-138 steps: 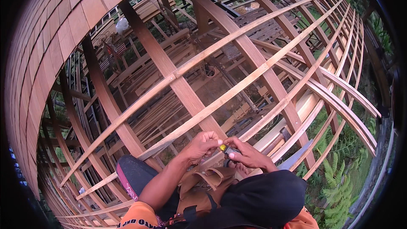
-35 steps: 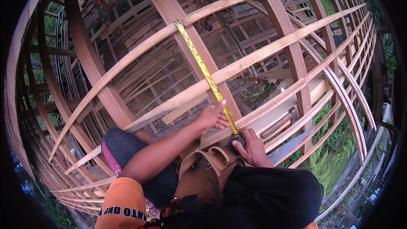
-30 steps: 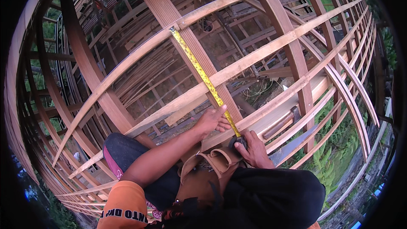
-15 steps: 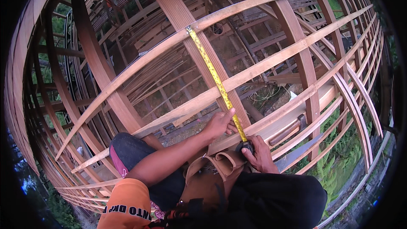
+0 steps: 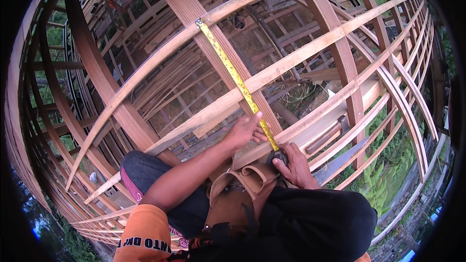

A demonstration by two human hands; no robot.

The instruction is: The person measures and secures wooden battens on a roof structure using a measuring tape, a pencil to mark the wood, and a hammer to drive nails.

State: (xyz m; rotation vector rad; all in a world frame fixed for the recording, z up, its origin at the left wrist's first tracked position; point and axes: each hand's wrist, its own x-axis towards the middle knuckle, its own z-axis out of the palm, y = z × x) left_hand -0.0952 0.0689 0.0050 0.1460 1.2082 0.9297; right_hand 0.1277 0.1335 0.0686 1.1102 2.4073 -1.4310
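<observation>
A yellow tape measure is drawn out across the wooden strips, its hooked end at the upper strip. The blade runs down along a thick rafter and over a middle strip. My left hand has its thumb and index finger on the blade, a short way above the case. In my right hand is the dark tape case, partly hidden by the fingers. Close below both hands, a brown leather tool pouch lies at my lap.
A hammer rests on a board to the right of my hands, beside a saw-like metal blade. Curved rafters and crossing strips surround me. Through the gaps, stacked lumber shows far below, with ferns at lower right.
The view has shifted slightly, so the frame and tape sit a little further left and higher. Both hands keep their places on the tape measure.
</observation>
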